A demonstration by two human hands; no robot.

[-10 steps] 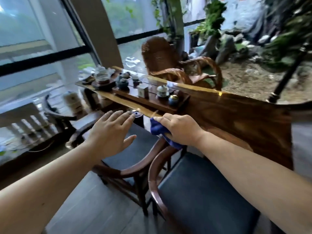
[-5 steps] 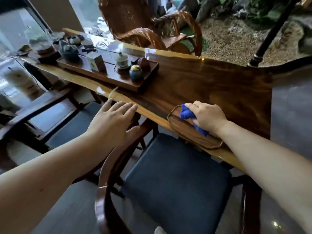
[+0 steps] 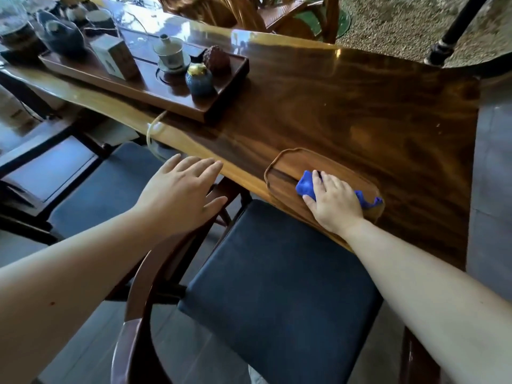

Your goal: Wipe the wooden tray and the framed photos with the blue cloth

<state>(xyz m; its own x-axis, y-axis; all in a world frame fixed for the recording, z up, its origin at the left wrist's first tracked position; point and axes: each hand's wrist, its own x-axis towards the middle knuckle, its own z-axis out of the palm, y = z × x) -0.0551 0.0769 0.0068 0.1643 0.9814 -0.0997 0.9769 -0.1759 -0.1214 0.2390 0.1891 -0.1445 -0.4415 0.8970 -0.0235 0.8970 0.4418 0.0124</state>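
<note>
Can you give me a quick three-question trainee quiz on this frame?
1. True or false: the blue cloth is pressed onto the oval wooden tray.
2. Which hand holds the cloth? A) left B) right
3. Fill in: the left hand is open above the ___ of the chair.

Key: 1 true. 2 B, the right hand. 3 armrest.
</note>
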